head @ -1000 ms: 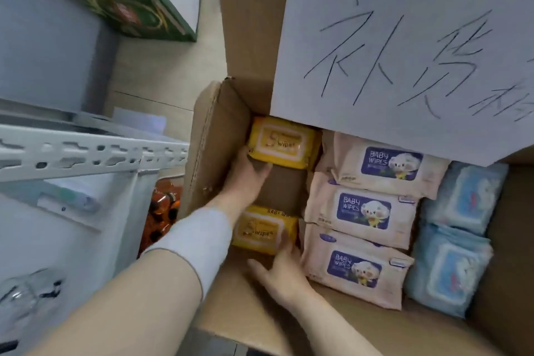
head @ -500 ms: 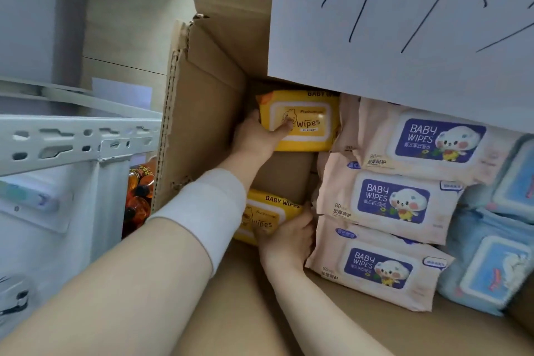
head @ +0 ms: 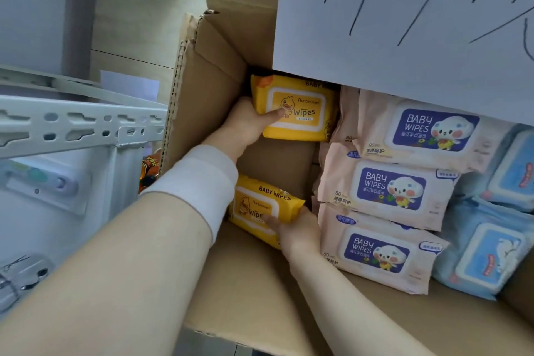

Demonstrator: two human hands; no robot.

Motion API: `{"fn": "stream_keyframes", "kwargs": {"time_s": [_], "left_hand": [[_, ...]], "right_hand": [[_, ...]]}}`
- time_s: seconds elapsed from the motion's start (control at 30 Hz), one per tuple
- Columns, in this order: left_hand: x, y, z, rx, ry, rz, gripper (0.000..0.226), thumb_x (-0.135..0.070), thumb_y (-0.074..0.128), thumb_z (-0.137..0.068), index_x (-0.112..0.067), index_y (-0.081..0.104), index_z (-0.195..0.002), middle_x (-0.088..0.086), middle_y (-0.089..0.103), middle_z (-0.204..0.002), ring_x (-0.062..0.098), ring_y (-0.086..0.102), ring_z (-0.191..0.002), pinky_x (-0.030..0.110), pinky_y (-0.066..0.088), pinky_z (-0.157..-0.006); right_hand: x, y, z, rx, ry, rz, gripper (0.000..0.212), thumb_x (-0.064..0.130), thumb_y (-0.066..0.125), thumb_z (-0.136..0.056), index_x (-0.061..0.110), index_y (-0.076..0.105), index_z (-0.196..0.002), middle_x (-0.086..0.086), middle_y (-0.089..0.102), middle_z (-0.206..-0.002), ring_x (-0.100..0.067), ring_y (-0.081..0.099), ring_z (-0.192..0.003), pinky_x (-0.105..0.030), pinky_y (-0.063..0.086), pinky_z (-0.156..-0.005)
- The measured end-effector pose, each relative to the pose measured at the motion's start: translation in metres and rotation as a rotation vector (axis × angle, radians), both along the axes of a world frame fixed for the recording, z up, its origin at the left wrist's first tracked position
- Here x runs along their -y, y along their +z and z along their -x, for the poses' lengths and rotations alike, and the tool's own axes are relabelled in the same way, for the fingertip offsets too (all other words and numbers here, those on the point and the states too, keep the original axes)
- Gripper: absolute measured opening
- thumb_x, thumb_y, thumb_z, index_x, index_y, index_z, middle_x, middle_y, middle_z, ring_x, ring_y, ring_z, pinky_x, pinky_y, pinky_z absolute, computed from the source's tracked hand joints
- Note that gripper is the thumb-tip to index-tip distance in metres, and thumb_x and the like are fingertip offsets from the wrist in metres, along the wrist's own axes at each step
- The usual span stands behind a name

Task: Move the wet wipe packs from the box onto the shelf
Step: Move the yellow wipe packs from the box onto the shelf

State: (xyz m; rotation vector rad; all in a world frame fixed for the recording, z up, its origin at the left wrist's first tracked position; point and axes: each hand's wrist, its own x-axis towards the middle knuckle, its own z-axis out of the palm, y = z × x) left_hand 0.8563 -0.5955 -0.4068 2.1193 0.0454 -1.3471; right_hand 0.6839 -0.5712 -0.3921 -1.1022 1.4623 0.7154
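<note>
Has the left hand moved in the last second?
Yes, slightly away from the person: the left hand sat nearer than the top pink pack, now level with it.

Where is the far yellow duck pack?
Head view: the far yellow pack sits in the box's far-left corner, gripped by the left hand, just left of the pink packs.

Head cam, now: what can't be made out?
Head view only.
Box far end: covered by the white sheet; packs beneath uncountable.
Lower yellow pack: left end behind the left sleeve.
Blue packs: cut by the right edge, print blurred.
Shelf: only a rail shows, cut by the left edge.
Left hand on the upper yellow pack, right hand on the lower: fingers, thumbs aside, behind the packs.
</note>
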Motion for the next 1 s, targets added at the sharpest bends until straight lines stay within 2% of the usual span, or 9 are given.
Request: {"fn": "stream_keyframes", "kwargs": {"time_s": [0.07, 0.17, 0.23, 0.37, 0.5, 0.6, 0.77, 0.9, 1.0], "left_hand": [[-0.008, 0.000, -0.003, -0.006, 0.005, 0.020, 0.043, -0.019, 0.063, -0.086, -0.008, 0.050, -0.126, 0.009, 0.059, -0.125, 0.021, 0.058, -0.111, 0.034, 0.050, -0.091], [-0.019, 0.003, -0.011, -0.010, 0.024, 0.041, 0.043, -0.018, 0.062, -0.087, -0.012, 0.047, -0.126, 0.002, 0.059, -0.118, 0.012, 0.057, -0.099, 0.016, 0.051, -0.065], [-0.025, 0.005, -0.017, -0.036, 0.030, 0.047, 0.041, -0.019, 0.061, -0.088, -0.014, 0.048, -0.126, 0.000, 0.059, -0.115, 0.009, 0.058, -0.094, 0.012, 0.050, -0.060], [-0.029, 0.007, -0.023, -0.068, 0.025, 0.038, 0.039, -0.020, 0.058, -0.090, -0.015, 0.050, -0.127, 0.002, 0.060, -0.121, 0.011, 0.058, -0.098, 0.016, 0.049, -0.066], [-0.029, 0.014, -0.015, -0.082, 0.071, 0.048, 0.038, -0.022, 0.061, -0.088, -0.016, 0.051, -0.125, 0.004, 0.060, -0.123, 0.016, 0.059, -0.104, 0.023, 0.051, -0.077], [-0.029, 0.028, -0.001, -0.035, 0.124, 0.072, 0.041, -0.023, 0.061, -0.089, -0.014, 0.051, -0.127, 0.007, 0.060, -0.126, 0.020, 0.058, -0.112, 0.029, 0.048, -0.088], [-0.040, 0.079, 0.028, 0.141, 0.262, 0.086, 0.040, -0.023, 0.063, -0.087, -0.015, 0.052, -0.125, 0.004, 0.061, -0.123, 0.014, 0.057, -0.103, 0.024, 0.048, -0.080], [-0.071, 0.149, 0.050, 0.177, 0.394, 0.116, 0.038, -0.025, 0.062, -0.088, -0.018, 0.052, -0.124, 0.002, 0.061, -0.121, 0.019, 0.058, -0.114, 0.034, 0.048, -0.094], [-0.096, 0.214, 0.072, 0.225, 0.473, 0.131, 0.039, -0.035, 0.058, -0.089, -0.024, 0.046, -0.124, -0.004, 0.057, -0.122, 0.022, 0.053, -0.120, 0.041, 0.045, -0.101]], "right_hand": [[0.000, -0.002, 0.001, 0.021, -0.018, -0.018, 0.047, 0.030, 0.071, -0.080, 0.013, 0.054, -0.120, -0.005, 0.062, -0.123, -0.025, 0.059, -0.111, -0.030, 0.046, -0.090], [-0.003, -0.003, 0.001, 0.055, -0.052, -0.053, 0.049, 0.029, 0.069, -0.082, 0.015, 0.049, -0.125, -0.003, 0.058, -0.127, -0.024, 0.056, -0.116, -0.030, 0.045, -0.090], [-0.006, -0.004, 0.000, 0.087, -0.055, -0.067, 0.054, 0.030, 0.068, -0.083, 0.016, 0.046, -0.129, -0.003, 0.055, -0.132, -0.024, 0.053, -0.120, -0.034, 0.045, -0.096], [-0.010, -0.005, -0.004, 0.150, -0.058, -0.078, 0.059, 0.031, 0.069, -0.082, 0.018, 0.042, -0.134, -0.002, 0.053, -0.134, -0.024, 0.051, -0.123, -0.035, 0.044, -0.098], [-0.009, 0.002, -0.004, 0.206, -0.038, -0.089, 0.053, 0.028, 0.069, -0.082, 0.019, 0.048, -0.129, 0.000, 0.057, -0.129, -0.021, 0.056, -0.116, -0.026, 0.046, -0.083], [-0.006, 0.021, 0.001, 0.273, -0.003, -0.107, 0.047, 0.025, 0.071, -0.081, 0.017, 0.053, -0.124, -0.002, 0.061, -0.124, -0.020, 0.060, -0.111, -0.025, 0.047, -0.081], [0.017, 0.078, 0.031, 0.330, -0.069, -0.104, 0.021, 0.023, 0.075, -0.077, 0.026, 0.059, -0.091, 0.006, 0.068, -0.093, -0.014, 0.064, -0.090, -0.026, 0.051, -0.077], [0.048, 0.135, 0.072, 0.306, -0.176, -0.094, 0.016, 0.019, 0.074, -0.077, 0.025, 0.060, -0.082, 0.004, 0.068, -0.086, -0.013, 0.065, -0.079, -0.022, 0.053, -0.064], [0.070, 0.187, 0.102, 0.307, -0.234, -0.101, 0.022, 0.020, 0.072, -0.078, 0.019, 0.064, -0.098, -0.007, 0.069, -0.106, -0.025, 0.066, -0.095, -0.042, 0.053, -0.089]]}}
